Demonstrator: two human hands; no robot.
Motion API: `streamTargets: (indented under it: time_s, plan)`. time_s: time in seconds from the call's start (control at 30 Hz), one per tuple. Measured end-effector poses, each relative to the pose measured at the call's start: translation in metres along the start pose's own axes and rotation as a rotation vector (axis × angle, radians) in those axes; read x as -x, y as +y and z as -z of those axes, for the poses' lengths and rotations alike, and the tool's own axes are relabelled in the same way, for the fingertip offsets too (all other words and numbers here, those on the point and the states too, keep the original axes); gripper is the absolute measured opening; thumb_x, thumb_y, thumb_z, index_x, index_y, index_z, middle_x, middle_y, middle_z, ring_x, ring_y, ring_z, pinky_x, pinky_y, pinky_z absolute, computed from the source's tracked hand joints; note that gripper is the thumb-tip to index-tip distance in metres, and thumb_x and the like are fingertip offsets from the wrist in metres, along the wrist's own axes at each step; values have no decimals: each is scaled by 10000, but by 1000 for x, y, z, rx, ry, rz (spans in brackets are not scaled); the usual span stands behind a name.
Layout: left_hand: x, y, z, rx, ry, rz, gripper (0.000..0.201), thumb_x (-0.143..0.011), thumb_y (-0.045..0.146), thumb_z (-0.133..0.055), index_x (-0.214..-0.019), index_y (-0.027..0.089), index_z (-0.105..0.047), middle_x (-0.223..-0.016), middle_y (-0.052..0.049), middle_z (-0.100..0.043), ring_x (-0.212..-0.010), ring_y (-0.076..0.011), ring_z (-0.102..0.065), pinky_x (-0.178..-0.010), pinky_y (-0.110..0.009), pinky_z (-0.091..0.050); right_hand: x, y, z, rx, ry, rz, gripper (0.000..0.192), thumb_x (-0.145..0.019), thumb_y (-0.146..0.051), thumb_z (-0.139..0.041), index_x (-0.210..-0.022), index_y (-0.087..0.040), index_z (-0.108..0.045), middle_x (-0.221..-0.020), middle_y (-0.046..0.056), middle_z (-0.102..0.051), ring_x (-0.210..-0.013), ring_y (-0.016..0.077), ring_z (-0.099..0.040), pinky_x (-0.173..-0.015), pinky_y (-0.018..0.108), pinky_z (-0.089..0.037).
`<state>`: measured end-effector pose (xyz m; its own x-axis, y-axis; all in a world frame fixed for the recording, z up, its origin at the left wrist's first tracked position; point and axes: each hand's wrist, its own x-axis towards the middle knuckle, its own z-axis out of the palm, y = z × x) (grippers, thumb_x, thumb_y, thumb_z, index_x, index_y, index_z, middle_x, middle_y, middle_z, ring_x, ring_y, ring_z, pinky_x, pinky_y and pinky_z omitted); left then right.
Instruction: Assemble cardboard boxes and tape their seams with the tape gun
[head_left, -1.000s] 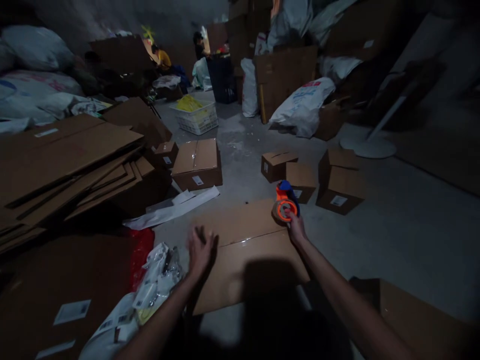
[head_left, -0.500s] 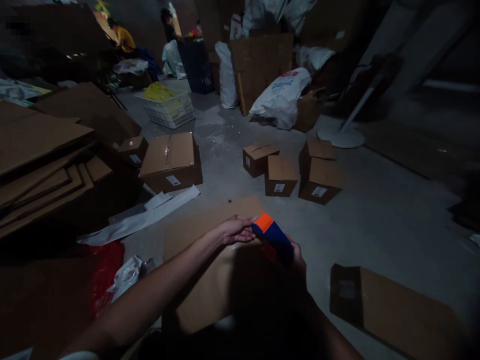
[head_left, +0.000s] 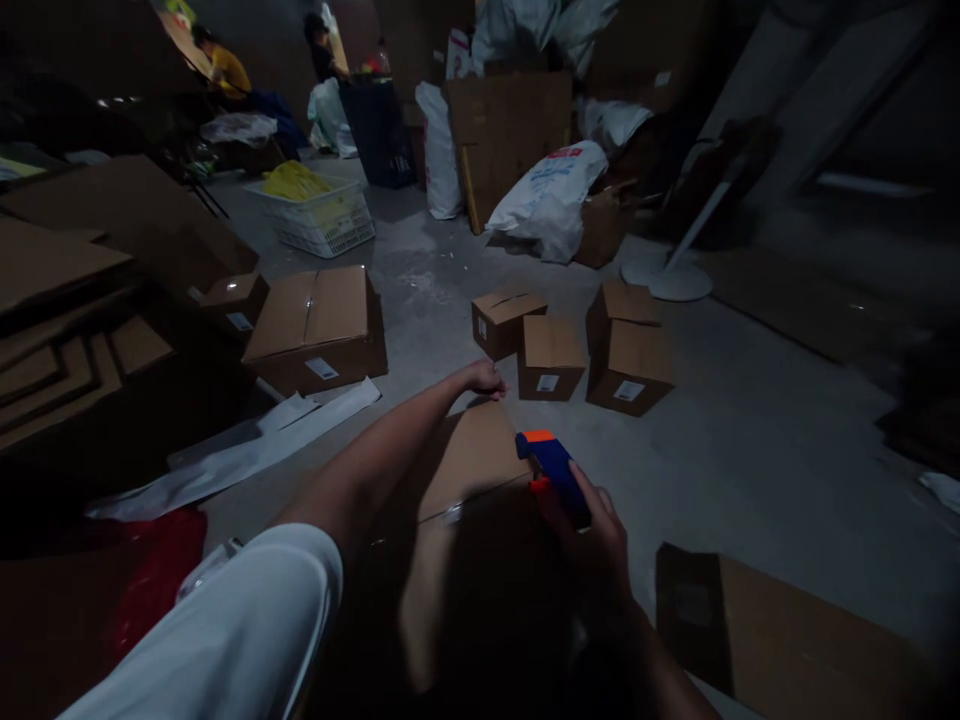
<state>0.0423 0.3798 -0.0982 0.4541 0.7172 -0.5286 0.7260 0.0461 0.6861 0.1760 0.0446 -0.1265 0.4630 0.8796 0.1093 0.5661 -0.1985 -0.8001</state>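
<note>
A brown cardboard box (head_left: 472, 455) stands right in front of me, its top partly in shadow and a glint of clear tape along the seam. My right hand (head_left: 606, 515) grips a blue and orange tape gun (head_left: 559, 468) at the box's right side. Beyond it, my left hand (head_left: 486, 380) is at the far end of the box with its fingers curled in. Whether those fingers pinch anything, I cannot make out. The tape gun's handle is mostly hidden by the right hand and shadow.
Several small labelled boxes (head_left: 553, 355) stand on the floor ahead, with a larger taped box (head_left: 315, 320) to the left. A flat carton (head_left: 810, 630) lies at right. Cardboard stacks (head_left: 60, 270), a white crate (head_left: 322, 220) and a pole base (head_left: 666, 278) surround the floor. Two people sit far back.
My left hand has left the front of the tape gun and reached forward to the far end of the box, its fingers now curled. The right hand keeps the tape gun, now turned slightly.
</note>
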Motion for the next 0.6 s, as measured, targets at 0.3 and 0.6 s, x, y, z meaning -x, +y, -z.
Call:
streamTargets:
  time_s: [0.3,0.6]
  plan:
    - [-29,-41,-2,-149,81,-31,210,-717,246,-788,-562,132,-702,-537,-42,-610,-596,-155,-550,-602,-250,-423,-23,-3,-5,-99,-38,0,697,-893,-644,-660,-1470,-258,-593,-1345,117,-693,-1179,300,-680,-990,442,-542]
    - [-6,-79,-29,95,201,-263,478,-830,446,-746,-1194,136,-753,-1080,-97,-762,-963,-203,-666,-846,-270,-517,-22,8,-6,-156,-62,-56,706,-876,-635,-669,-1478,-278,-580,-1458,101,-643,-1324,330,-614,-1105,495,-496]
